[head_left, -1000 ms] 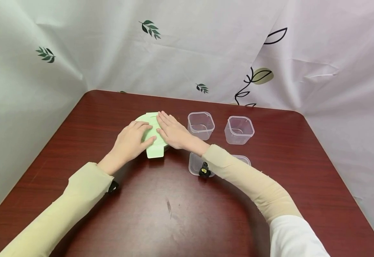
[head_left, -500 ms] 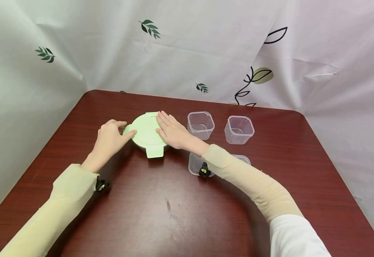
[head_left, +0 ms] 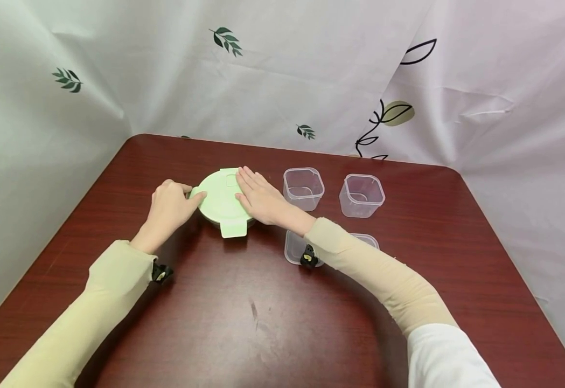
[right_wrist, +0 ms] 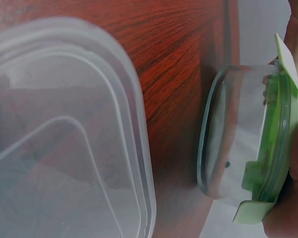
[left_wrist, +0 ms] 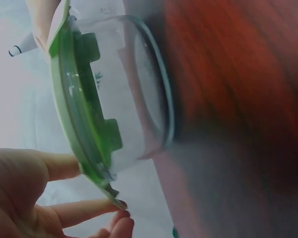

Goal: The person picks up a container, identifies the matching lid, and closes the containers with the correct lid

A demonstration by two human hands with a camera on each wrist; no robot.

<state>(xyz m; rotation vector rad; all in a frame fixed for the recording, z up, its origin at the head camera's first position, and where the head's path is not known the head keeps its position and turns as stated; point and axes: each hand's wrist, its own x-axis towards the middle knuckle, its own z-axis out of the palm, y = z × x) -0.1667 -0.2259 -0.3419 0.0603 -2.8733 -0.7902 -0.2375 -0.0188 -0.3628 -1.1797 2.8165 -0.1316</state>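
A round clear container [left_wrist: 131, 84] with a light green lid [head_left: 221, 200] stands on the table. Flaps stick out around the lid's rim, and the front flap [head_left: 234, 228] juts outward. At the lid's left side my left hand [head_left: 168, 207] pinches the left flap, thumb above and fingertips at its outer edge, as the left wrist view also shows. My right hand [head_left: 265, 200] rests with extended fingers on the right part of the lid, covering it there.
Two clear square tubs [head_left: 304, 188] stand upright to the right of the container. Clear flat lids [right_wrist: 64, 148] lie nearer, partly hidden under my right forearm. The brown table [head_left: 243, 312] meets a white patterned cloth [head_left: 263, 81] at the back.
My left hand has moved left from the middle of the lid to its left flap, uncovering the lid's top. The right hand stays in place on the lid.
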